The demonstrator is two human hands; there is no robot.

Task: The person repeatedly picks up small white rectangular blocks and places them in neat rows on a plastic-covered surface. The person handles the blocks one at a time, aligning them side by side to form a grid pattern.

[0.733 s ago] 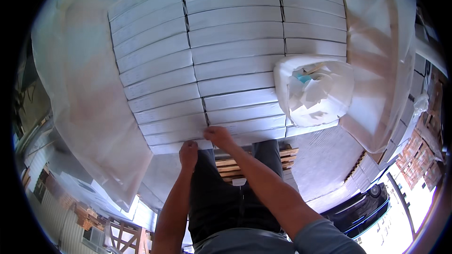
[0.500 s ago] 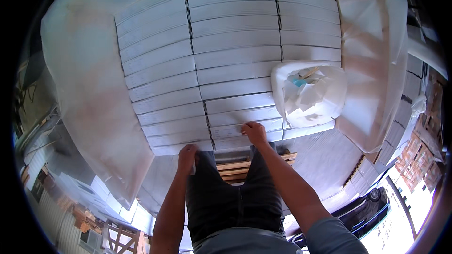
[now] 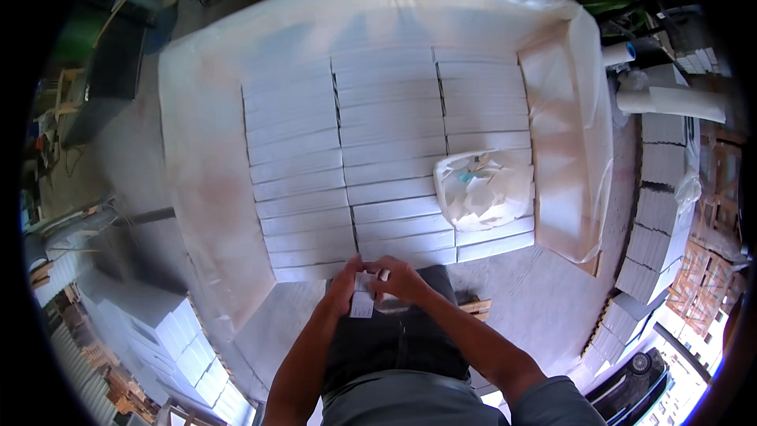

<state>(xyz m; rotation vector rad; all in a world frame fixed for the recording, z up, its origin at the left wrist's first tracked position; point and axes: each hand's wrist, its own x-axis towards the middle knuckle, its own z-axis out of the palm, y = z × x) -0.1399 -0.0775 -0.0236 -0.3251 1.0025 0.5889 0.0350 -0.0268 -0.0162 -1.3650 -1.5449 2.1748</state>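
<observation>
A short strip of white paper labels point(image 3: 362, 305) is between my hands, its lower piece hanging in front of my dark trousers. My left hand point(image 3: 342, 289) is closed on the strip's left side. My right hand point(image 3: 398, 280) pinches at its upper right, with the fingertips close to the left thumb. Just beyond both hands lie rows of flat white boxes point(image 3: 394, 193), packed side by side in three columns. On their near right part rests a white bin point(image 3: 449, 203) holding crumpled paper scraps point(image 3: 482, 196) and a bit of turquoise.
Translucent plastic sheeting point(image 3: 206, 166) is folded out around the boxes on the left, far and right sides. A wooden pallet point(image 3: 475, 308) shows beneath the near edge. More stacked white boxes point(image 3: 658, 197) stand at the right, and others point(image 3: 177, 331) at the lower left.
My right hand has left the box front and come back toward my body, meeting my left hand. The labels now show between them. My view has shifted, so the boxes appear smaller.
</observation>
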